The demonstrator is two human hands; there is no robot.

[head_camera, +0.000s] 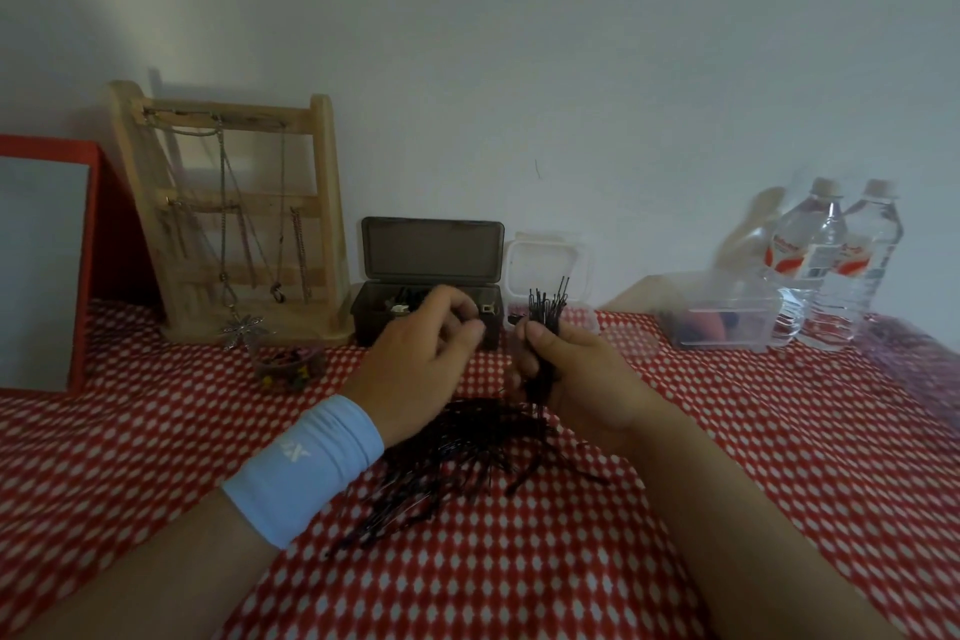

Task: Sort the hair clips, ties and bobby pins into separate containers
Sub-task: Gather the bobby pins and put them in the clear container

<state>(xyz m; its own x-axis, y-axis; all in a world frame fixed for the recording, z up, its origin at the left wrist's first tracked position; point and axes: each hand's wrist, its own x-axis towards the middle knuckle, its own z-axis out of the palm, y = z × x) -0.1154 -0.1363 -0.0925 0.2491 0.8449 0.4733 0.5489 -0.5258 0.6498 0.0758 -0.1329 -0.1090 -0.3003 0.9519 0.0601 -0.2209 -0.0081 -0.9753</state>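
Note:
My right hand (576,374) is closed around an upright bundle of black bobby pins (545,314), their tips fanning out above my fingers. My left hand (421,359), with a light blue wristband, hovers just left of the bundle, thumb and fingers pinched together; what it pinches is too small to tell. A loose pile of black bobby pins (457,468) lies on the red dotted cloth under both hands. Behind stands an open dark box (431,250) with clips inside, and a small clear container (540,265) with its lid up.
A wooden jewellery rack (234,213) with chains stands at the back left beside a red-framed mirror (47,265). A small bowl of coloured ties (288,364) sits in front of the rack. At the right are a clear tub (722,322) and two water bottles (831,265).

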